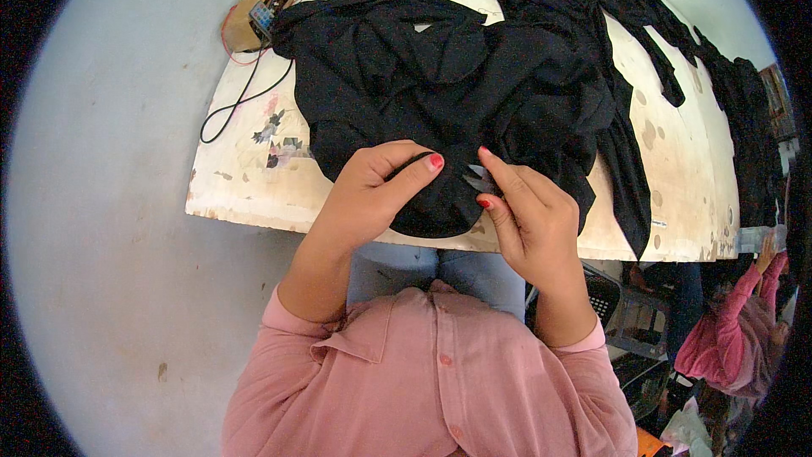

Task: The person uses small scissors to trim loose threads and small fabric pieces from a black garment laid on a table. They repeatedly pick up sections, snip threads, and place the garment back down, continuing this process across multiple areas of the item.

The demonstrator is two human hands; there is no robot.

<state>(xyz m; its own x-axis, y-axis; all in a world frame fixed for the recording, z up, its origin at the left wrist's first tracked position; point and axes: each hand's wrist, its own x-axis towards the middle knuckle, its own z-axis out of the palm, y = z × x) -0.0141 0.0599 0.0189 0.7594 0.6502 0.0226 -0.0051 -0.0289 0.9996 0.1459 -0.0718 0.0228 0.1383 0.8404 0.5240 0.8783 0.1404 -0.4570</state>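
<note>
There it is: one bunched black cloth (457, 93), straight ahead of you on one pale tabletop (254, 199). At its seven o'clock, your left hand (372, 190) has thumb and fingers pinched on a single fold. At five o'clock, your right hand (539, 211) grips one pair of snips (480, 184) between thumb and forefinger, two blades slightly parted, pointing to nine. Out at ten, one brown box (247, 21); at four, one co-worker (732, 338) in pink.
</note>
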